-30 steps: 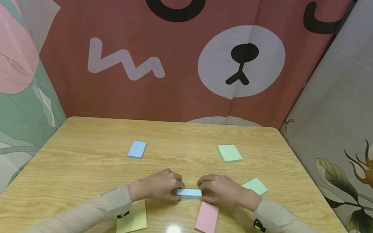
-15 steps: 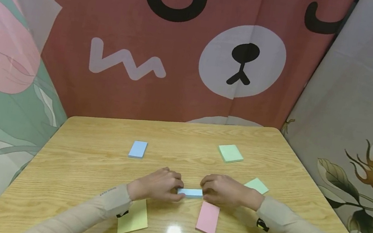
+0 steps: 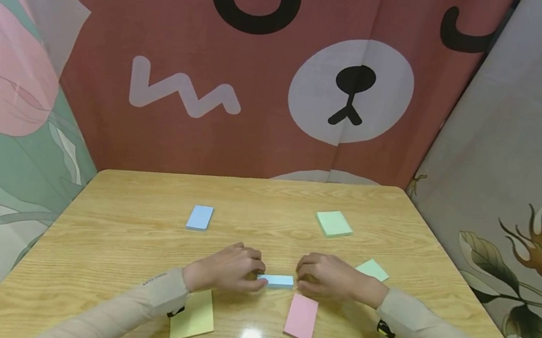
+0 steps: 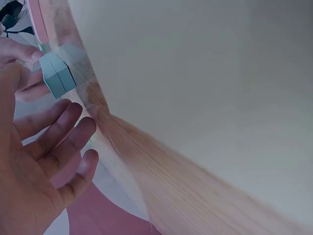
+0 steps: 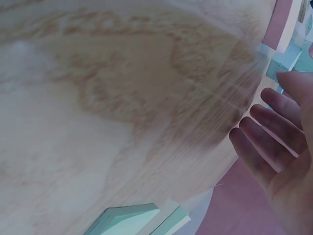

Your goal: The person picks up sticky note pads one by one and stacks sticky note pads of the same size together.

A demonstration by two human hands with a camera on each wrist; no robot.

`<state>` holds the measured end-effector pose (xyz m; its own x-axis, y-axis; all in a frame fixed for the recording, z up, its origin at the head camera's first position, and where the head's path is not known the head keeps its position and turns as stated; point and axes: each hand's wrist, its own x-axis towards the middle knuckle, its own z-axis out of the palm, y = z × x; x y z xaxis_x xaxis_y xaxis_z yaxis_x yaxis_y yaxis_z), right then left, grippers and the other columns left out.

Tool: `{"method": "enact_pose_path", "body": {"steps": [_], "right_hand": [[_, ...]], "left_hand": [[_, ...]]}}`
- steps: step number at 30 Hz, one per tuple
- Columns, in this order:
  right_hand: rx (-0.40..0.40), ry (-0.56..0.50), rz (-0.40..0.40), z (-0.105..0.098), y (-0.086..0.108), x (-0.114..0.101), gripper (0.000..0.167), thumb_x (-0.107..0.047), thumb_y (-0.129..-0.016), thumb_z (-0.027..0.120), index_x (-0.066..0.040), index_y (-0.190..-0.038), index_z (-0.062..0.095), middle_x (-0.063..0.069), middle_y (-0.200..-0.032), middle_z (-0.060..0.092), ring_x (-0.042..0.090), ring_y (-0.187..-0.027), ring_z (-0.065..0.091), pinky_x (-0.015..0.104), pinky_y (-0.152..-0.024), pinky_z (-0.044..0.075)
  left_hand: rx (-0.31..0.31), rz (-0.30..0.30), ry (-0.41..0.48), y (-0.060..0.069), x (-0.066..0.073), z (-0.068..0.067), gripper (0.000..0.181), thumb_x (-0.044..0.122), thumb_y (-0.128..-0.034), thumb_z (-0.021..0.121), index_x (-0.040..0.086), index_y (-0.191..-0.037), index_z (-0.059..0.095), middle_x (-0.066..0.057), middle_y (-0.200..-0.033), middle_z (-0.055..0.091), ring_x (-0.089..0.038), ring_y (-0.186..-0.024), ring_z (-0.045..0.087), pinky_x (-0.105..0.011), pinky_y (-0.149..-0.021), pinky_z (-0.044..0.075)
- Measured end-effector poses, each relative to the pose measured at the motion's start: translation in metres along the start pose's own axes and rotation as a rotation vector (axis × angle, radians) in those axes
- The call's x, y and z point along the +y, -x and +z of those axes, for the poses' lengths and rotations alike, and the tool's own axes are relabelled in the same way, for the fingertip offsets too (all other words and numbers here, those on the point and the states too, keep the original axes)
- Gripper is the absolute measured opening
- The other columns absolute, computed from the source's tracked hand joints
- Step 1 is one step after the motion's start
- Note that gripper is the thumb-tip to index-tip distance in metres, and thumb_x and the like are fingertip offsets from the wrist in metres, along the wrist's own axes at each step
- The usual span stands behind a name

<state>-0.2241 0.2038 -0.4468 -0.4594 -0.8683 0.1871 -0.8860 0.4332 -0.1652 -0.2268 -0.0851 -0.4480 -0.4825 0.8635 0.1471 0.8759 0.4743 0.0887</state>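
A light-blue sticky-note pad (image 3: 278, 281) shows as a narrow strip near the table's middle. In the left wrist view this pad (image 4: 57, 76) has a seam along its end. My left hand (image 3: 230, 268) is at its left end, thumb overlapping the front corner; the other fingers are loosely curved and apart from it. Off the right end, with a small gap, is my right hand (image 3: 333, 278), fingers relaxed and holding nothing. A pink pad (image 3: 301, 318) lies just in front. The yellow pad (image 3: 194, 316) is partly hidden by my left sleeve.
A blue pad (image 3: 199, 217) lies at the back left of the wooden table (image 3: 125, 241). Toward the back right is a green pad (image 3: 334, 224), with another green pad (image 3: 373, 270) behind my right wrist. Printed cloths (image 3: 253, 149) hang around the table.
My right hand has drawn slightly right, away from the light-blue pad's end. The left hand and the pads stay almost in place.
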Motion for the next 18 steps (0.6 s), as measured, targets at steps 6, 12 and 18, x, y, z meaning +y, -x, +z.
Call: {"method": "enact_pose_path", "body": {"steps": [6,12,18], "right_hand": [[0.036,0.026,0.003,0.0,0.002,0.0,0.012,-0.022,-0.098,0.064,-0.015,-0.095,0.074,-0.004,-0.097,0.068,0.006,-0.088,0.062,0.024,-0.075,0.053],[0.034,0.06,0.028,-0.004,0.006,-0.002,0.016,-0.028,-0.099,0.062,-0.017,-0.092,0.073,-0.007,-0.092,0.065,0.003,-0.082,0.058,0.021,-0.068,0.051],[0.029,0.069,0.041,-0.009,0.01,-0.006,0.021,-0.032,-0.098,0.062,-0.015,-0.093,0.073,-0.007,-0.092,0.065,0.006,-0.082,0.057,0.024,-0.068,0.051]], "left_hand": [[0.0,-0.031,-0.004,0.003,-0.003,0.001,0.04,0.043,-0.102,0.048,0.013,-0.108,0.075,0.003,-0.1,0.067,-0.008,-0.088,0.06,-0.032,-0.079,0.046],[0.022,-0.018,-0.027,0.006,-0.004,-0.002,0.038,0.041,-0.1029,0.048,0.014,-0.106,0.075,0.003,-0.099,0.067,-0.009,-0.087,0.06,-0.034,-0.08,0.047],[0.035,-0.024,-0.022,0.008,-0.006,-0.004,0.039,0.04,-0.1037,0.048,0.013,-0.107,0.075,0.002,-0.102,0.068,-0.011,-0.091,0.062,-0.037,-0.083,0.048]]}}
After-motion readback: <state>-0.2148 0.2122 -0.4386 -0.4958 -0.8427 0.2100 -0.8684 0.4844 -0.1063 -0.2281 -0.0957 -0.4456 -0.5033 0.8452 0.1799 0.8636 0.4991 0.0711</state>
